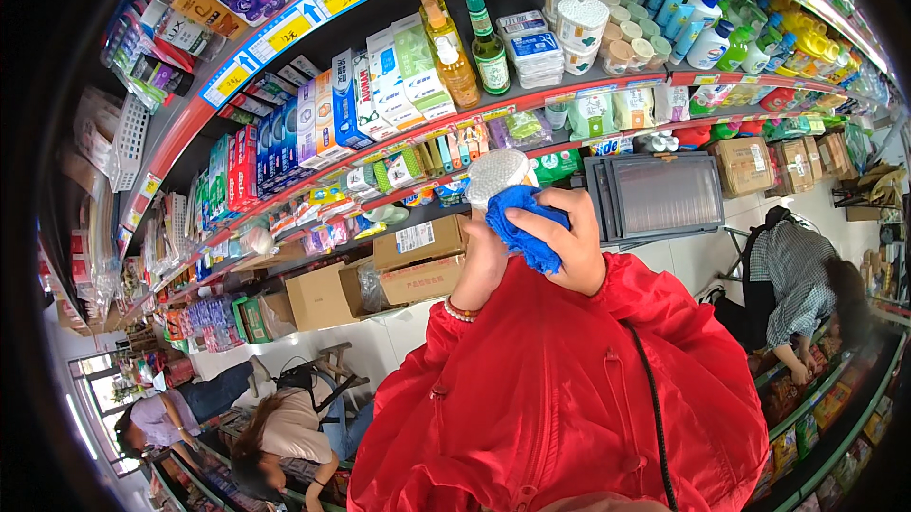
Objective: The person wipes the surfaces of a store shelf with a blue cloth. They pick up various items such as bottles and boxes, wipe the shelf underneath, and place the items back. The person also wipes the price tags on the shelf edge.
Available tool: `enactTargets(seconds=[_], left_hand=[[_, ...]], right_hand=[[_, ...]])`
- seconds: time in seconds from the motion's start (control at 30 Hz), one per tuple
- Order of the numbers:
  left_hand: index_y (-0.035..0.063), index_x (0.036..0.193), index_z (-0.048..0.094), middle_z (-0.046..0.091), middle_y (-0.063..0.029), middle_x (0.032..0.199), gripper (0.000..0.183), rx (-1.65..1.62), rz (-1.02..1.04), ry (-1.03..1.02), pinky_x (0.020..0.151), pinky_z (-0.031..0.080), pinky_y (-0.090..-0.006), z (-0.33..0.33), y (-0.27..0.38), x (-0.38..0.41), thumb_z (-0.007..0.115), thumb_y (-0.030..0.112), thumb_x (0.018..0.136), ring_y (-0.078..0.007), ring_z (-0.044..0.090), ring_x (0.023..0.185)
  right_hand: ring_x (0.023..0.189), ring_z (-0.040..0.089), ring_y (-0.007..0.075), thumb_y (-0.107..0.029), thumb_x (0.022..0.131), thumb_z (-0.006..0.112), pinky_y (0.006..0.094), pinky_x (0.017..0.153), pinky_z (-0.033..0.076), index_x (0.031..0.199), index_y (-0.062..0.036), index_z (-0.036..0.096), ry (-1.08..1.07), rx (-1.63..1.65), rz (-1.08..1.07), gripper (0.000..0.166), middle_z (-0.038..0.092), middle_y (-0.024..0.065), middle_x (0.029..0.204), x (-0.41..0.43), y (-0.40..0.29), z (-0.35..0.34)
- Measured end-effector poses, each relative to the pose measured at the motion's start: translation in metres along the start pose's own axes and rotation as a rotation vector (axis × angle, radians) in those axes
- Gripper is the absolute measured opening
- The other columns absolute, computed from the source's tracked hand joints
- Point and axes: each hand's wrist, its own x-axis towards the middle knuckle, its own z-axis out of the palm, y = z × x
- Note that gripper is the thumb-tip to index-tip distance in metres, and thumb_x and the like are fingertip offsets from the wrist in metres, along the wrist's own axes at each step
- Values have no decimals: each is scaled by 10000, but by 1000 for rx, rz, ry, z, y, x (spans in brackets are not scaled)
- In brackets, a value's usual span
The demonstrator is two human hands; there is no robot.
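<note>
In front of a red jacket, my left hand [484,263] holds up a round clear tub of cotton swabs [500,174] with white tips packed at its top. A crumpled blue cloth [530,227] is in my right hand [576,241], pressed against the side of the tub. Beyond my hands, more tubs of cotton swabs [580,21] stand on the shelf, with flat plastic boxes [530,49] and a green glass bottle [490,49] to their left. My left palm is partly hidden by the cloth and tub.
Toothpaste boxes [313,120] line the shelf at left; lotion bottles [712,42] stand at right. Below are cardboard boxes [420,241] and a grey plastic drawer unit [662,192]. One person [790,277] bends over goods at right, two others [299,426] at lower left.
</note>
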Motion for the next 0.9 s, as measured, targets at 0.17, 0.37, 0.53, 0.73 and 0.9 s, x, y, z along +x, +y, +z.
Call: enactTargets(seconds=[0.17, 0.37, 0.53, 0.73, 0.9], left_hand=[[36, 1410, 284, 481, -86, 1315, 756, 156, 64, 1, 1000, 422, -355, 17, 10, -4, 702, 278, 829, -201, 502, 1195], [41, 1426, 271, 437, -112, 1397, 952, 174, 54, -21, 1001, 451, -436, 14, 8, -12, 634, 634, 775, -264, 491, 1242], [19, 1439, 241, 409, -112, 1419, 926, 148, 2, -94, 1039, 397, -401, 6, 9, -9, 602, 605, 819, -246, 458, 1271], [10, 1434, 270, 416, -111, 1418, 691, 126, 20, -54, 1062, 360, -386, 17, 13, 0, 493, 451, 951, -225, 435, 1293], [27, 1422, 292, 422, -112, 1412, 563, -177, -48, 66, 1062, 366, -426, 21, 9, 3, 421, 373, 997, -237, 432, 1292]], right_hand=[[939, 511, 289, -50, 673, 683, 350, 843, 434, 1175, -134, 629, 53, 117, 157, 512, 504, 117, 1010, 3, 1, -8], [974, 523, 249, -54, 861, 599, 317, 885, 413, 1175, -26, 565, 105, 355, 376, 317, 539, 119, 1046, 10, 6, -10], [957, 516, 136, -95, 897, 610, 252, 862, 411, 1192, -23, 538, 202, 573, 666, 311, 547, 60, 1042, 4, 12, 1], [934, 523, 78, -136, 917, 621, 218, 840, 425, 1226, -31, 512, 294, 761, 902, 344, 582, 27, 1052, 4, 23, -6], [892, 518, 67, -119, 916, 616, 212, 814, 427, 1229, -32, 514, 248, 757, 926, 341, 575, 15, 1032, 2, 29, -6]])
